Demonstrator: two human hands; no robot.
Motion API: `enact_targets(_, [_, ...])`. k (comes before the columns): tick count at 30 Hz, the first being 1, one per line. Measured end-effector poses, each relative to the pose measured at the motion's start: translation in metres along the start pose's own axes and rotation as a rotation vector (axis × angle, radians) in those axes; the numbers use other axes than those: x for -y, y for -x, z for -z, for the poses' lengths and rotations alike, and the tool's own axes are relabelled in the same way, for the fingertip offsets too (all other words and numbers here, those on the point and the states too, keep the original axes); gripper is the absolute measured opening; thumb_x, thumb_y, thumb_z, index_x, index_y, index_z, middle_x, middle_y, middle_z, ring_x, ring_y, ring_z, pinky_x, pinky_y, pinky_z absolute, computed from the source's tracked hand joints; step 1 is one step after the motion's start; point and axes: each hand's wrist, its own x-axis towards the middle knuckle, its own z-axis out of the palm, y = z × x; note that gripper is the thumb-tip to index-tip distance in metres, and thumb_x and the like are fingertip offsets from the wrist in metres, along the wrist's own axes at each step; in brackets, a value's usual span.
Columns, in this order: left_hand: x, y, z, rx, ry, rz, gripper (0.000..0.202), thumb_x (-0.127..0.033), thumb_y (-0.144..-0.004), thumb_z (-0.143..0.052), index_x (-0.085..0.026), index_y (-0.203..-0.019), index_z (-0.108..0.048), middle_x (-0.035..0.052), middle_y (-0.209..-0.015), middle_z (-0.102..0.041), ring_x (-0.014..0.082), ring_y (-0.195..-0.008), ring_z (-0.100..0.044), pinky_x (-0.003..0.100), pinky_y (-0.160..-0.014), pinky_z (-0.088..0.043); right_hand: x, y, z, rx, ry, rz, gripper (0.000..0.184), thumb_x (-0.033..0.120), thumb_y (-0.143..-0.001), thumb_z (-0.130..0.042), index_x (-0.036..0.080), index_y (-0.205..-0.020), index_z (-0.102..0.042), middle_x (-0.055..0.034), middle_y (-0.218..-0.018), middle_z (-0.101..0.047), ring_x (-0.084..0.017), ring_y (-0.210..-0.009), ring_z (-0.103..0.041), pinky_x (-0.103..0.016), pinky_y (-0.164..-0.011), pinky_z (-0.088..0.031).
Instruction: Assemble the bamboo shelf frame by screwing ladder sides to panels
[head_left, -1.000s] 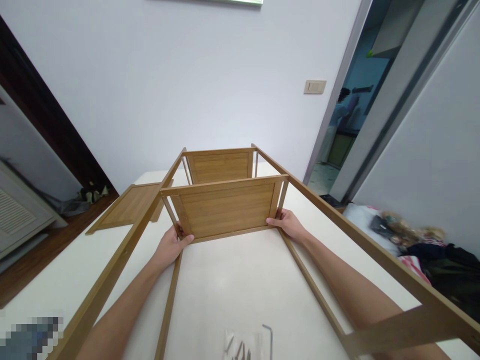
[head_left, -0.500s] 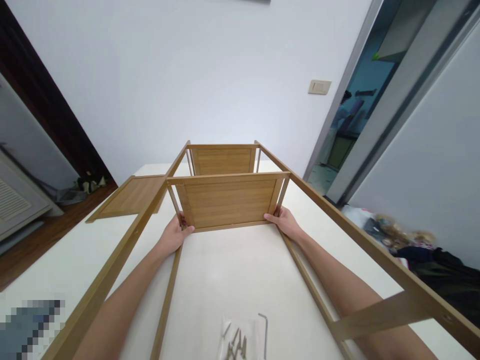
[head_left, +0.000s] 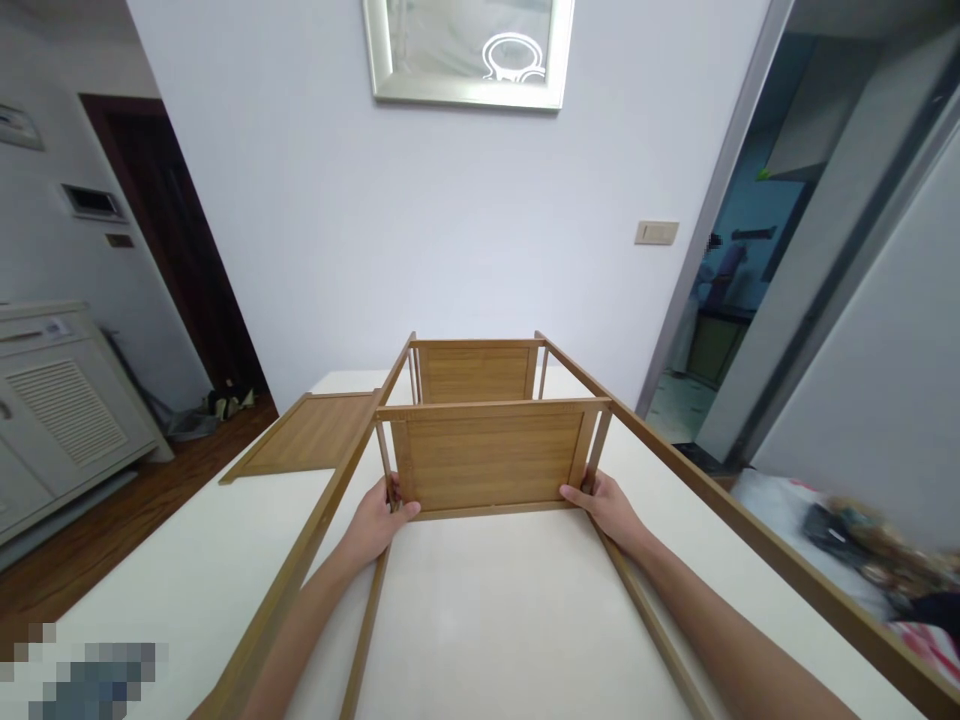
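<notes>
A wooden shelf frame point(head_left: 652, 433) lies on its side on the white table, its long rails running away from me. Across its middle stands a wooden shelf panel point(head_left: 491, 455), upright between the rails. My left hand point(head_left: 373, 525) is closed around the panel's lower left corner, its thumb on the near face and its fingers behind the rail. At the lower right corner, my right hand point(head_left: 613, 512) grips in the same way, fingers partly hidden by the wood. A second panel point(head_left: 480, 370) crosses the frame's far end.
A loose wooden panel point(head_left: 311, 432) lies flat left of the frame on the white table point(head_left: 180, 600). A pixelated dark patch point(head_left: 97, 685) is at the near left. Behind are the wall point(head_left: 465, 220) and a doorway on the right. Bags and cloth point(head_left: 847, 545) are heaped at the right.
My view has tilted up, so the picture frame shows and the bag of screws and the hex key have left sight. Both hands keep their hold on the panel's corners.
</notes>
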Motion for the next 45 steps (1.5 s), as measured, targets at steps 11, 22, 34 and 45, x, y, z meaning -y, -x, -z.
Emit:
enact_targets(11, [-0.003, -0.001, -0.009, -0.081, 0.005, -0.001, 0.030, -0.035, -0.065, -0.069, -0.021, -0.084, -0.052, -0.0013, -0.072, -0.059, 0.0182, -0.068, -0.058, 0.035, -0.070, -0.050, 0.000, 0.002, -0.003, -0.046, -0.016, -0.012, 0.042, 0.047, -0.068, -0.079, 0.021, -0.098, -0.065, -0.0083, -0.102, -0.073, -0.030, -0.097, -0.067, -0.048, -0.093, -0.051])
enact_targets(22, [-0.001, 0.000, -0.002, -0.070, -0.153, 0.006, 0.034, -0.047, -0.065, -0.067, -0.022, -0.082, -0.053, -0.0009, -0.069, -0.062, 0.0217, -0.067, -0.060, 0.034, -0.067, -0.049, -0.002, 0.003, -0.002, -0.085, 0.019, -0.009, 0.051, 0.056, -0.061, -0.082, 0.021, -0.094, -0.065, -0.0069, -0.091, -0.073, -0.032, -0.096, -0.065, -0.047, -0.088, -0.052])
enact_targets(34, [0.013, -0.006, 0.009, 0.059, -0.290, 0.049, 0.043, -0.055, -0.064, -0.066, -0.021, -0.088, -0.059, 0.0060, -0.084, -0.073, 0.0323, -0.087, -0.068, 0.038, -0.070, -0.052, -0.013, 0.000, 0.002, -0.089, 0.018, 0.027, 0.051, 0.055, -0.059, -0.083, 0.021, -0.092, -0.065, -0.0054, -0.091, -0.072, -0.030, -0.092, -0.065, -0.046, -0.085, -0.052])
enact_targets(45, [0.021, -0.006, 0.009, 0.042, -0.318, 0.035, 0.038, -0.048, -0.062, -0.070, -0.022, -0.088, -0.059, 0.0046, -0.086, -0.074, 0.0326, -0.089, -0.069, 0.037, -0.072, -0.054, -0.021, -0.001, 0.007, -0.102, 0.021, 0.002, 0.049, 0.051, -0.055, -0.086, 0.021, -0.088, -0.065, -0.0025, -0.080, -0.071, -0.028, -0.083, -0.066, -0.042, -0.077, -0.053])
